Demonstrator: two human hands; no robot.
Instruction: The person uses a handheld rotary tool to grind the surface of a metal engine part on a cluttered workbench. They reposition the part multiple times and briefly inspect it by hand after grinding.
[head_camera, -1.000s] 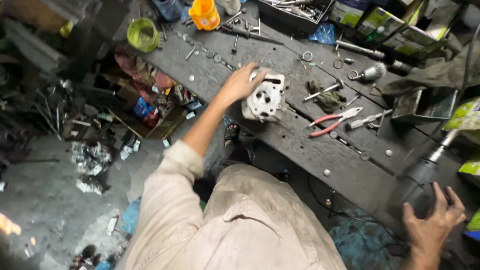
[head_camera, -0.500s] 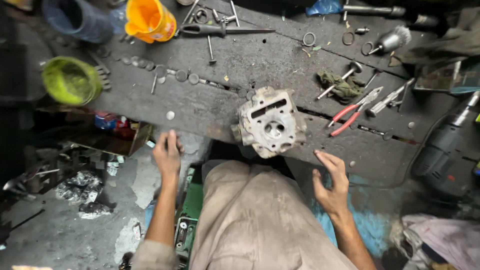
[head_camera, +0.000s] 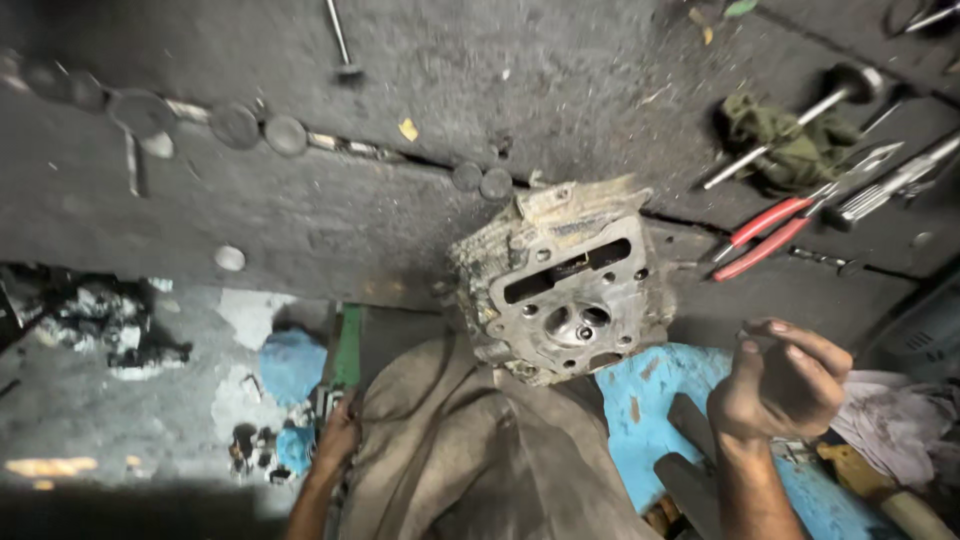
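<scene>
A grimy metal engine cylinder head sits at the near edge of the dark workbench, just above my lap. My right hand hovers below and to the right of it, off the bench, fingers curled in with the fingertips meeting the thumb; whether it pinches something small is unclear. My left hand hangs low beside my left thigh, next to a green box edge under the bench. My trouser leg partly hides its fingers.
Red-handled pliers lie right of the head, with a green rag and a long metal valve behind them. Round metal discs line the bench's left part. A blue stool and crumpled cloth sit below.
The view has dropped closer to the cylinder head. My left hand has sunk lower beside my thigh. My right hand's spread fingers have curled together.
</scene>
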